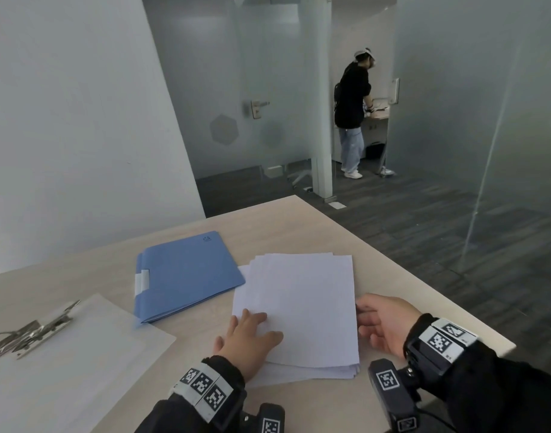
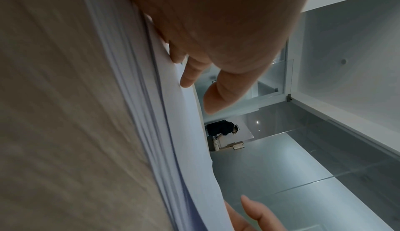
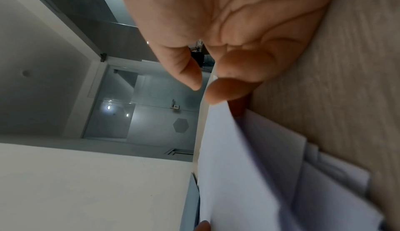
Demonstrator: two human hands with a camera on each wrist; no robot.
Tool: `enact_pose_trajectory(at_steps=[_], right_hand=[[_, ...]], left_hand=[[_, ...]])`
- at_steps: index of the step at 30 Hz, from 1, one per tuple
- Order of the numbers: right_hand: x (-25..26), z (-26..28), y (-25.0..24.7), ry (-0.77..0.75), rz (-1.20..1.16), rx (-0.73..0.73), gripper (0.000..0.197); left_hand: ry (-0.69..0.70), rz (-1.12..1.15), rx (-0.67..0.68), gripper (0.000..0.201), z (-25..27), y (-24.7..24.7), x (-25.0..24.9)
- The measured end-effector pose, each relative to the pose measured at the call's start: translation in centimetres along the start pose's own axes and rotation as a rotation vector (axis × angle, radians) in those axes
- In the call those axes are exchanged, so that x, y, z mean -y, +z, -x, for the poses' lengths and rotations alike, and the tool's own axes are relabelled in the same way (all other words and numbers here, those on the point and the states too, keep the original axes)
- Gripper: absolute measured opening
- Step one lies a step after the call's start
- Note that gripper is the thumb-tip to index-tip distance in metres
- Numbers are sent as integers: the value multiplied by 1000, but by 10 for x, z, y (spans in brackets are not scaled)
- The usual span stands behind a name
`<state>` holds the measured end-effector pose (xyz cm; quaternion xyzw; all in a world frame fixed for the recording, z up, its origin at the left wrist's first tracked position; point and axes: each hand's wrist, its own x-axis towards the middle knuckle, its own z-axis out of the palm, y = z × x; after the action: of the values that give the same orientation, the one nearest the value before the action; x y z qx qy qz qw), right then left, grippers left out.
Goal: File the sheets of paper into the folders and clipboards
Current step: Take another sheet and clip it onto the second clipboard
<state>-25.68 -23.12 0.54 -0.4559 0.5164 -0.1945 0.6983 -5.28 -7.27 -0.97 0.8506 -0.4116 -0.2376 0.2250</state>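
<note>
- Head view looks forward and down over the desk (image 1: 299,223), from above.
- Left wrist view sits close against the paper stack (image 2: 173,132), rolled sideways.
- Right wrist view, equally near, shares that stack and the glass partition (image 3: 151,115).

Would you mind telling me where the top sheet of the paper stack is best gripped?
Probably at its right edge, from the right. The right hand already lifts that edge of the top sheet off the paper stack, leaving a gap for fingers, while the left hand presses flat near the left edge.
</note>
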Motion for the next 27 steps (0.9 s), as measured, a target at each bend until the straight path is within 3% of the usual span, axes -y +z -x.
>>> enact_pose_trajectory(at_steps=[5, 12, 16, 20, 23, 27], right_hand=[[-2, -4, 3, 36, -9, -32, 24], [-1, -7, 4, 19, 31, -57, 34], [3, -6, 3, 24, 40, -61, 24], [8, -7, 7, -65, 183, -111, 33], [14, -5, 15, -118, 194, -60, 40], [17, -3, 17, -183, 132, -41, 23]], left_hand=[[9, 17, 14, 57, 1, -1, 1], [12, 25, -1, 62, 2, 0, 3], [17, 48, -13, 61, 3, -2, 4], [12, 45, 2, 62, 3, -2, 5], [15, 50, 3, 60, 3, -3, 5], [19, 74, 9, 60, 3, -4, 7]])
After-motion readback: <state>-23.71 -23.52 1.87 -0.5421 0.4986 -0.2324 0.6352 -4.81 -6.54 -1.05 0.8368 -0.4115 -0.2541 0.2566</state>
